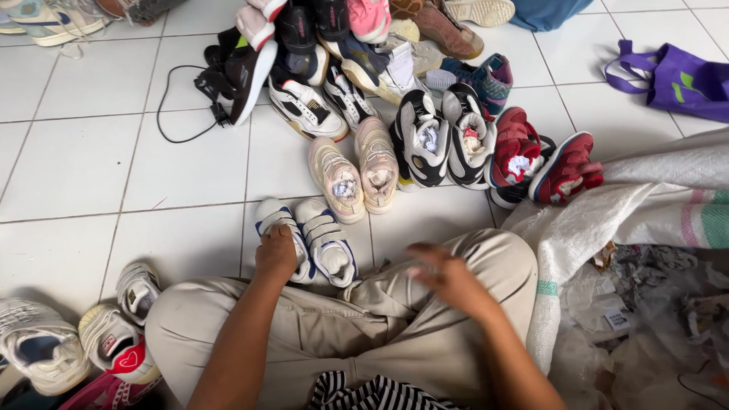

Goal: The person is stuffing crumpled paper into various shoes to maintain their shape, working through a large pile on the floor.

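Two white-and-navy strap shoes (307, 241) lie side by side on the tiled floor (91, 167) just ahead of your crossed legs, toes pointing away from you, so their long axes run straight out from your body toward the rows of paired shoes beyond. Your left hand (276, 253) rests on the heel end of the left shoe of that pair, fingers curled down over its back edge; whether they pinch it or only press on it, you cannot tell from above. Your right hand (448, 277) hovers above your right knee, blurred, fingers loosely spread and holding nothing. It sits well to the right of the pair, so the left hand is the nearer one. Just beyond the pair stands a beige pair (357, 173), and a white woven sack (630, 205) lies at your right.
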